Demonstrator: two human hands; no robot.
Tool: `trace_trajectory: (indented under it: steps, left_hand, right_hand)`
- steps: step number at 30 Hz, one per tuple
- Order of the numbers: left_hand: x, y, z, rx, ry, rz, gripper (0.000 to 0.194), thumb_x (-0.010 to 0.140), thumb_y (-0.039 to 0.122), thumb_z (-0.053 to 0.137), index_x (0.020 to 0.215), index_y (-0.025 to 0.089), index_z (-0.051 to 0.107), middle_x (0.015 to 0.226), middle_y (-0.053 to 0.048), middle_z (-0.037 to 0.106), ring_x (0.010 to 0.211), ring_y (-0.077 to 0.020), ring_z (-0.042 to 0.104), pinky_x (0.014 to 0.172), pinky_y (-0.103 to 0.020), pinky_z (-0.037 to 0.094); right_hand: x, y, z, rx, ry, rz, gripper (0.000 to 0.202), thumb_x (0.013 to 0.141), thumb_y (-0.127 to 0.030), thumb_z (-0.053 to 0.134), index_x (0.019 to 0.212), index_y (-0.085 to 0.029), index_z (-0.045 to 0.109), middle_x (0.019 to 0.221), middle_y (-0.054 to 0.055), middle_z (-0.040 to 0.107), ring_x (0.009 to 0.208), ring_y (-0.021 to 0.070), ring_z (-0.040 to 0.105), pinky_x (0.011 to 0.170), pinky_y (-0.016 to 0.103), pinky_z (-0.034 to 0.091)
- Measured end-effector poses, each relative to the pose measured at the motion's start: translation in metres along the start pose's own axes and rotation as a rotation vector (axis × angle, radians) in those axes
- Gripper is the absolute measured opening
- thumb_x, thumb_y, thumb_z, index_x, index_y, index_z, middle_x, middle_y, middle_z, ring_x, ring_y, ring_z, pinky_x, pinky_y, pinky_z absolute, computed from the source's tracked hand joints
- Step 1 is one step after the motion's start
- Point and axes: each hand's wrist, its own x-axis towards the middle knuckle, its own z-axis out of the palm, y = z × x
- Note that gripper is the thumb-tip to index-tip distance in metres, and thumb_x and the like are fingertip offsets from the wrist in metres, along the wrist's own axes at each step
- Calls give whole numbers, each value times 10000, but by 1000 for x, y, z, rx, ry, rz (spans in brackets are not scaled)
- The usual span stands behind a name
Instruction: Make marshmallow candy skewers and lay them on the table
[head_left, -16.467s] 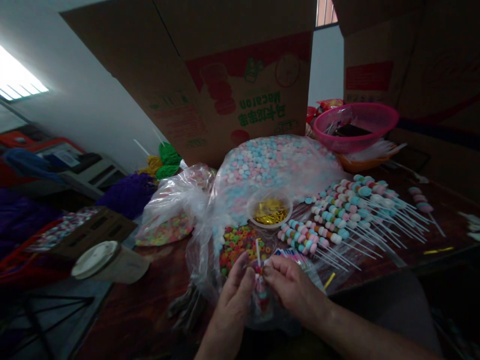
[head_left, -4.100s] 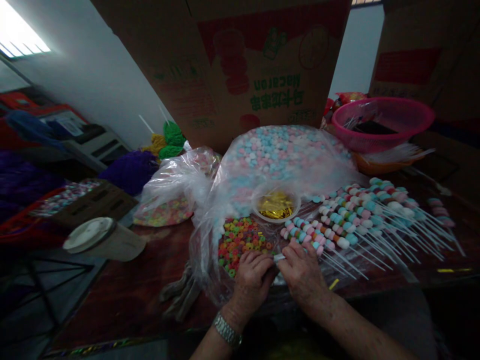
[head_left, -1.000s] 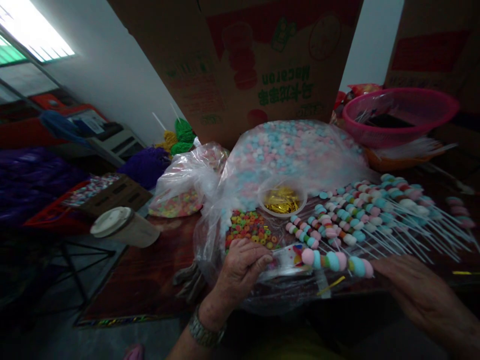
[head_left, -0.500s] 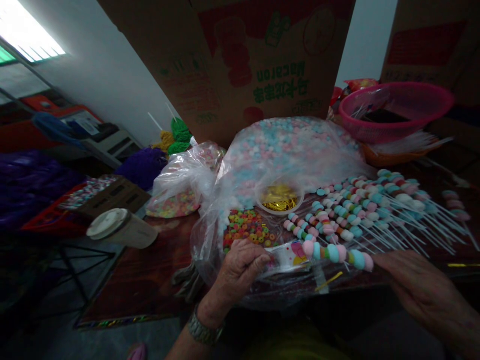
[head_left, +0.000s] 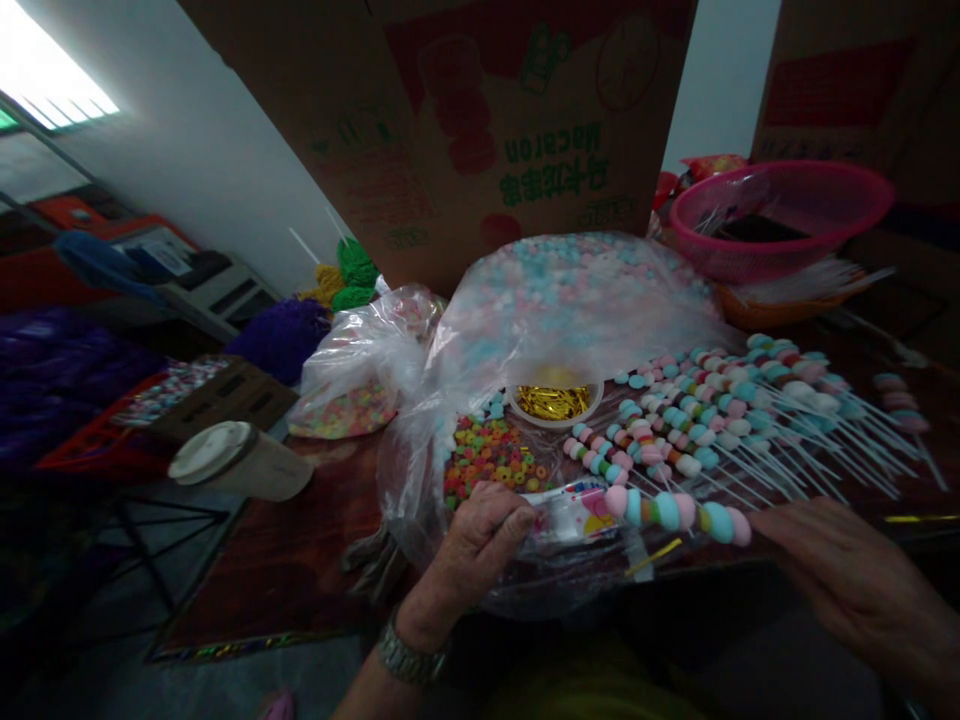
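Note:
My left hand (head_left: 484,535), with a metal watch on the wrist, is closed on the near end of a clear printed plastic wrapper (head_left: 566,512). Its other end meets the tip of a marshmallow skewer (head_left: 679,511), strung in pink, blue and small coloured pieces. At the skewer's right end, my right hand (head_left: 847,570) has its fingers together around the stick, which the hand hides. Just beyond my left hand lie loose coloured cereal rings (head_left: 495,458). A round tub of gold twist ties (head_left: 553,402) stands behind them, and one gold tie (head_left: 654,556) lies near the front edge.
Several finished-looking skewers (head_left: 712,410) lie in a pile on the right. Behind is a large bag of marshmallows (head_left: 570,300) against a cardboard box (head_left: 525,130). A pink basket (head_left: 780,250) stands back right; a lidded cup (head_left: 240,460) lies tilted at left.
The camera view has shifted slightly. Both hands, the wrapper and the skewer keep nearly the same positions, with the skewer tip still at the wrapper's end.

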Motion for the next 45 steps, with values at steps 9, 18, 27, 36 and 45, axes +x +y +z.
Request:
trace_trajectory:
  steps: [9, 18, 27, 36, 45]
  left_hand:
    - [2, 3, 2, 214, -7, 87, 367, 941, 319, 363, 672, 177, 567, 587, 7, 571, 595, -133, 502, 648, -283, 347]
    - [-2, 6, 7, 273, -39, 59, 379, 947, 308, 347, 681, 169, 578, 595, 1, 586, 606, -137, 536, 669, -298, 354]
    - [-1, 11, 8, 318, -66, 131, 377, 946, 294, 364, 671, 161, 585, 587, -11, 595, 602, -147, 537, 655, -304, 339]
    - [-1, 10, 8, 322, -27, 144, 362, 942, 288, 369, 672, 165, 578, 579, -10, 588, 589, -142, 528, 666, -313, 349]
    - [-4, 10, 8, -112, -17, -65, 423, 938, 385, 345, 635, 165, 541, 578, 3, 528, 572, -120, 490, 583, -239, 393]
  right_hand:
    - [4, -6, -6, -110, 81, -129, 241, 862, -93, 400, 955, -180, 604, 785, 45, 669, 681, 167, 602, 641, 289, 434]
    - [-15, -6, 6, -107, 56, -112, 325, 814, -50, 398, 1021, -193, 605, 838, 62, 683, 733, 191, 619, 653, 325, 451]
    - [-14, 1, 6, 77, -106, 2, 245, 852, -125, 431, 991, -217, 611, 838, 38, 692, 744, 166, 656, 649, 267, 513]
    - [1, -6, -4, 308, -200, 115, 205, 869, -180, 460, 982, -223, 625, 764, 12, 667, 704, 136, 662, 604, 179, 541]
    - [1, -8, -3, 208, -36, 30, 260, 854, -133, 466, 1052, -240, 594, 739, 10, 666, 700, 152, 656, 608, 203, 530]
